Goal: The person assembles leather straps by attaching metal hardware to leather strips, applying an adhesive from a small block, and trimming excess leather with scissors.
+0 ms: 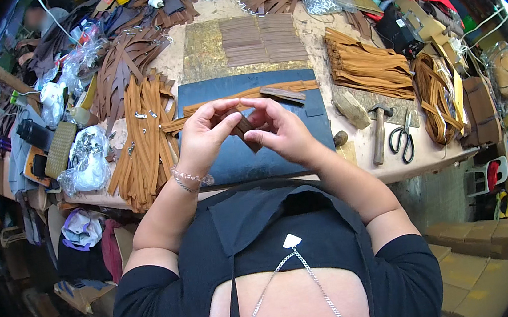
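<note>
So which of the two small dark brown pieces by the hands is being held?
The near piece, held between the left hand and right hand; the far piece lies over tan straps, just beyond the right hand.

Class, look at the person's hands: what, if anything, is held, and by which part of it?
A small dark brown strip: the left hand has its grip near the upper end, the right hand lower, along the right edge.

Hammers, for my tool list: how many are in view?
1: the hammer lies on the right side of the table, just left of the black-handled scissors. Others may be hidden in the clutter.
</note>
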Available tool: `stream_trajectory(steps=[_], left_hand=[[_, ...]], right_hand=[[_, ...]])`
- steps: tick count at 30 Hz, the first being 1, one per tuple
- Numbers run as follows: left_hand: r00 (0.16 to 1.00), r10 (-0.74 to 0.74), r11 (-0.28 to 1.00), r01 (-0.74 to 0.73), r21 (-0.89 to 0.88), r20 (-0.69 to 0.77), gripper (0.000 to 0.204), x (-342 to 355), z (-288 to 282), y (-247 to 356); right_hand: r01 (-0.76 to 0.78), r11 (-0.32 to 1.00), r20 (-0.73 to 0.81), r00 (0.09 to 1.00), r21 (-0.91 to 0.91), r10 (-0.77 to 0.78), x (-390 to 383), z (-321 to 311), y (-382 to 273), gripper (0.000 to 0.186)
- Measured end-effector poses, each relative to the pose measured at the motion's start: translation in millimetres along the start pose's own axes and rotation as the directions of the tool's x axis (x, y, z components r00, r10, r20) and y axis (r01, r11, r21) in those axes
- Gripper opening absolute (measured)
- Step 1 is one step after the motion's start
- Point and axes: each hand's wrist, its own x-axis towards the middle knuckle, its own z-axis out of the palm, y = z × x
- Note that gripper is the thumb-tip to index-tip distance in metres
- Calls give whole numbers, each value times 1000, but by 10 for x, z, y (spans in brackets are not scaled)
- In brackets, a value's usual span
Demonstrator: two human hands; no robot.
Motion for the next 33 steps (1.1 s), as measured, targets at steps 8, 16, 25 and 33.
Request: stream_trajectory(steps=[8,16,25,33], left_hand=[[976,-113,975,144,-168,185,33,11,105,191],[986,157,959,-166,228,56,23,-11,156,122],[977,15,997,3,-83,213,49,-51,276,147],[986,133,972,-150,184,102,41,-84,255,64]], right_hand=[[62,971,-265,964,231,2,-201,-66,-7,14],[58,961,-241,970,271,10,-250,10,-61,10],[27,875,-223,970,484,93,-262,27,23,17],[104,977,-222,973,188,-61,-291,137,42,21]])
